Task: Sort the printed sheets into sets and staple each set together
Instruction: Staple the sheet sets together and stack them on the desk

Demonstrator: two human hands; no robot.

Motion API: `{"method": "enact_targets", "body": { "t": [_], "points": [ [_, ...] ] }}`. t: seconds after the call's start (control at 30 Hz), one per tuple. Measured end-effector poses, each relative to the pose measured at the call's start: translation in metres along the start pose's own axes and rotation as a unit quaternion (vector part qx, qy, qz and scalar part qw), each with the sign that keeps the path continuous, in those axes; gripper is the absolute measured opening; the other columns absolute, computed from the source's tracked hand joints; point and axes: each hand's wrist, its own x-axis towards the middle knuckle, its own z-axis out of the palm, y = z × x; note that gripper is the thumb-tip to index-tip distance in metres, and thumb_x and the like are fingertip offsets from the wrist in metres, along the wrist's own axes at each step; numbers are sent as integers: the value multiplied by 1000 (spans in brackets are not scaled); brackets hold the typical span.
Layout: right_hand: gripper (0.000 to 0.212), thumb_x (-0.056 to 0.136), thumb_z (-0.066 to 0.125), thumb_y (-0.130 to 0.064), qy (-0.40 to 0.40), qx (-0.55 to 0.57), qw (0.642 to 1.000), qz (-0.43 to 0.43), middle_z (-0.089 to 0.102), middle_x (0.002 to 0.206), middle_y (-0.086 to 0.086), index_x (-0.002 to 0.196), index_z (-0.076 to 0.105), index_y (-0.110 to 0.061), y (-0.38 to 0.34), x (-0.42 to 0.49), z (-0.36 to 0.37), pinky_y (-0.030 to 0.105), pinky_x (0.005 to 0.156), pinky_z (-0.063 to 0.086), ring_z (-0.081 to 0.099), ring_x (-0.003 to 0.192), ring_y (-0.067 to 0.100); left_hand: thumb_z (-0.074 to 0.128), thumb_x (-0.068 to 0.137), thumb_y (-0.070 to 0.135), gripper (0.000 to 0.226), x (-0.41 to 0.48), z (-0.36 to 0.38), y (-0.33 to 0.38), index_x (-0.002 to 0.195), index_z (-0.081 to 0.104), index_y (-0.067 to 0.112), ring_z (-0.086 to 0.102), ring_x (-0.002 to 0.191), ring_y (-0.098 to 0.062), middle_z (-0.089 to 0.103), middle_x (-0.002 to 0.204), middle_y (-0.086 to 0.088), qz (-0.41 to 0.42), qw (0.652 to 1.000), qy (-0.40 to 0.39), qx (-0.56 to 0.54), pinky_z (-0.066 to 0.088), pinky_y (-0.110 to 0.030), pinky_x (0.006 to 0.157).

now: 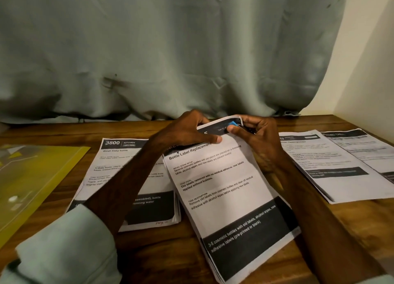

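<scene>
Hands met at the top of the paper set (223, 177). It lay tilted near the front edge of the desk (153, 254), with its top end lifted. My left hand (187, 132) gripped the top edge, thumb on the page. My right hand (258, 138) squeezed a blue stapler (232, 125) at the top right corner. I saw a first pile (119, 162) just left of it, a second pile (332, 166) by the right edge, and a yellow folder (36, 172) by the left edge.

Grey-green curtain (170, 49), wooden table (153, 251), yellow folder (32, 177) at left, cream wall (373, 59)
</scene>
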Motion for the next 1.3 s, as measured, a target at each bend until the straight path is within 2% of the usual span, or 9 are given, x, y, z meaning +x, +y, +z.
{"method": "enact_targets", "body": {
  "t": [0.13,0.5,0.77,0.83,1.0,1.07,1.13,1.23,1.3],
  "points": [
    [27,87,79,-12,1,-7,1000,1,79,104,8,112,76,-2,1,0,0,42,88,61,76,95,29,86,81,41,31,2,1,2,100,79,18,76,70,-12,79,81,3,16,1000,10,6,55,-25,59],
    [26,86,82,-22,33,-42,998,21,80,95,3,107,79,-7,3,-1,2,40,76,63,77,82,21,86,81,39,30,8,6,0,101,80,17,76,70,-11,79,82,3,32,999,21,25,62,-29,65],
    [31,90,77,-12,-1,94,990,105,76,111,15,119,72,-2,8,-1,4,44,95,57,73,103,33,88,79,38,30,7,4,-9,98,81,17,76,69,-11,79,79,3,14,999,32,33,62,-34,66],
    [34,92,75,-27,16,111,984,137,76,112,16,119,73,-7,10,2,0,44,94,52,70,98,34,87,79,38,31,5,2,-9,101,80,17,76,71,-12,79,79,5,10,999,25,23,60,-31,65],
    [59,90,63,-61,63,143,956,247,73,87,5,120,70,-11,10,13,-13,22,52,42,57,69,19,86,82,34,32,3,-2,-8,106,78,15,77,72,-15,80,83,2,-6,1000,6,2,64,-36,71],
    [67,69,80,-70,70,97,965,235,76,103,13,116,74,-22,16,11,-14,37,72,60,71,89,37,86,81,35,32,3,-1,-7,105,78,15,77,71,-15,79,82,2,-8,1000,3,5,64,-36,72],
    [54,74,86,-55,69,42,980,184,76,112,8,119,74,-27,16,7,-14,49,93,59,72,105,31,87,79,37,31,3,1,-6,101,79,15,77,71,-15,79,81,2,-6,1000,5,11,64,-37,71],
    [40,87,80,-21,54,-2,991,120,75,103,-9,125,69,-13,7,5,-8,19,79,59,73,95,3,88,79,37,30,4,3,-3,98,80,15,76,67,-11,79,79,2,1,999,11,32,62,-31,65],
    [37,87,79,-14,55,-6,993,103,74,99,-15,122,69,-9,5,5,-7,16,72,57,73,90,0,88,80,34,30,5,4,0,99,79,13,75,66,-10,79,80,1,6,999,8,37,61,-27,62]
  ]
}}
